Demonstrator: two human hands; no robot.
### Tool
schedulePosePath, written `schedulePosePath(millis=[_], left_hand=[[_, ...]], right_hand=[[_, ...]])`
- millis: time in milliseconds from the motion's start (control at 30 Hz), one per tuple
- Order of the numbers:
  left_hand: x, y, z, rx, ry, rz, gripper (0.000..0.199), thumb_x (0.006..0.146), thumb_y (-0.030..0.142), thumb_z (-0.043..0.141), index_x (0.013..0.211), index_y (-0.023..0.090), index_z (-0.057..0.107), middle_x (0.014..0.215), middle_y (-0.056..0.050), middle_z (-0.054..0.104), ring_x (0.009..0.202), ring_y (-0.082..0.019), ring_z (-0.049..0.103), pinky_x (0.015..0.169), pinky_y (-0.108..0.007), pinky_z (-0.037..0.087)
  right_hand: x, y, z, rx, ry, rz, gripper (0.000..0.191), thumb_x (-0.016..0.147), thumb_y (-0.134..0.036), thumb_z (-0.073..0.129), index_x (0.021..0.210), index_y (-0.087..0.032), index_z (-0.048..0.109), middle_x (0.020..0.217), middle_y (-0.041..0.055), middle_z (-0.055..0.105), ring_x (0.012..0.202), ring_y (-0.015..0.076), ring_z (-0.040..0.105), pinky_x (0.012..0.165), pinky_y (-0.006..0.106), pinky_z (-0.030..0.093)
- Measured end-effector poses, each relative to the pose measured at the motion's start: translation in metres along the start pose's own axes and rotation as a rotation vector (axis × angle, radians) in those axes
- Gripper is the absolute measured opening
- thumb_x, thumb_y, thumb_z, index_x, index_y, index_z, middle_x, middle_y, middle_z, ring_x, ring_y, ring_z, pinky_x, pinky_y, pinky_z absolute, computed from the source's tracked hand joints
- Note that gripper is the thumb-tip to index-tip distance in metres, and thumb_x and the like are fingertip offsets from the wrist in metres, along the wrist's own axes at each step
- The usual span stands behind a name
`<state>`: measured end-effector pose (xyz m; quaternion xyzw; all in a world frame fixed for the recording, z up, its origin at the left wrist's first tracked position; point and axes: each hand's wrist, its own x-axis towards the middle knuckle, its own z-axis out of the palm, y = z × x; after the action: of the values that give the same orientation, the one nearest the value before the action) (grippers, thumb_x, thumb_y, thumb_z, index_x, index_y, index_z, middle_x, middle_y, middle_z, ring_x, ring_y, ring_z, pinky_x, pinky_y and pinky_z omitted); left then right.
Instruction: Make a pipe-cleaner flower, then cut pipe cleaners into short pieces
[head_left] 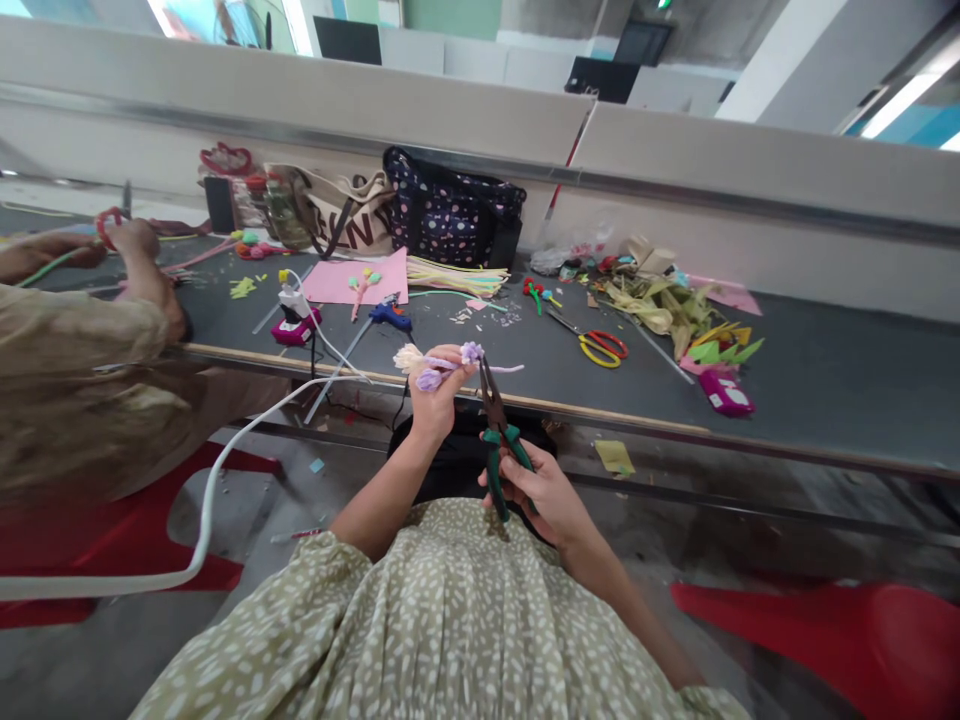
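Note:
Pinched in my left hand (437, 398) is a small bunch of fuzzy flowers, with a cream bloom (409, 359), a purple bloom (429, 380) and a lilac one (472, 352). A thin lilac stem (508, 369) sticks out to the right. My right hand (536, 485) is wrapped round the green handles of long-nose pliers (493, 415). The pliers point up, and their tips are at the right side of the lilac bloom; whether they grip it is too small to tell. Both hands are over the table's front edge.
On the dark table (480, 345) lie scissors (600, 345), a blue glue gun (391, 314), pink paper (322, 281), fuzzy stems (457, 278) and dried husks (667, 300). Bags (454, 210) stand behind. A person at the left holds red-handled scissors (109, 226). A white cable (214, 490) crosses the left side.

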<state>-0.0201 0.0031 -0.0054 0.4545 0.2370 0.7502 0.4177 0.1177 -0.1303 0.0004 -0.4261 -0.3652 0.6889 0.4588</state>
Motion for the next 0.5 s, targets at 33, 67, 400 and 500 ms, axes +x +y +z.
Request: schedulePosePath(millis=[33, 67, 400, 500], left_hand=[[-0.0001, 0.0007, 0.0002, 0.003, -0.004, 0.004, 0.020, 0.069, 0.025, 0.080, 0.074, 0.019, 0.062, 0.087, -0.002, 0.063, 0.087, -0.016, 0.066, 0.086, -0.035, 0.053], [-0.0002, 0.0014, 0.0003, 0.005, -0.008, 0.012, 0.019, 0.070, 0.024, 0.080, 0.074, 0.019, 0.062, 0.087, -0.002, 0.063, 0.087, -0.016, 0.065, 0.086, -0.035, 0.053], [-0.0007, 0.0038, 0.0002, 0.124, -0.023, 0.134, 0.012, 0.074, 0.018, 0.075, 0.073, 0.019, 0.063, 0.085, -0.001, 0.063, 0.086, -0.015, 0.063, 0.084, -0.033, 0.052], [0.0007, 0.0033, -0.0026, 0.178, -0.029, 0.155, 0.012, 0.075, 0.018, 0.075, 0.072, 0.019, 0.064, 0.085, -0.002, 0.064, 0.084, -0.015, 0.063, 0.082, -0.033, 0.052]], right_hand=[[0.0004, 0.0004, -0.0003, 0.000, 0.002, 0.001, 0.047, 0.079, -0.045, 0.074, 0.116, -0.019, 0.064, 0.077, 0.0037, 0.070, 0.055, 0.0154, 0.065, 0.055, 0.029, 0.053], [0.0008, 0.0006, -0.0006, 0.000, 0.002, 0.001, 0.047, 0.079, -0.045, 0.074, 0.116, -0.019, 0.064, 0.077, 0.0037, 0.071, 0.055, 0.0153, 0.065, 0.055, 0.029, 0.052], [0.0015, -0.0002, -0.0023, -0.022, 0.003, 0.000, 0.043, 0.081, -0.045, 0.072, 0.112, -0.018, 0.060, 0.074, 0.0025, 0.070, 0.052, 0.0133, 0.064, 0.050, 0.023, 0.048], [0.0012, 0.0009, -0.0032, -0.027, 0.011, -0.012, 0.039, 0.082, -0.045, 0.072, 0.108, -0.018, 0.061, 0.073, 0.0021, 0.070, 0.052, 0.0127, 0.063, 0.049, 0.022, 0.047]])
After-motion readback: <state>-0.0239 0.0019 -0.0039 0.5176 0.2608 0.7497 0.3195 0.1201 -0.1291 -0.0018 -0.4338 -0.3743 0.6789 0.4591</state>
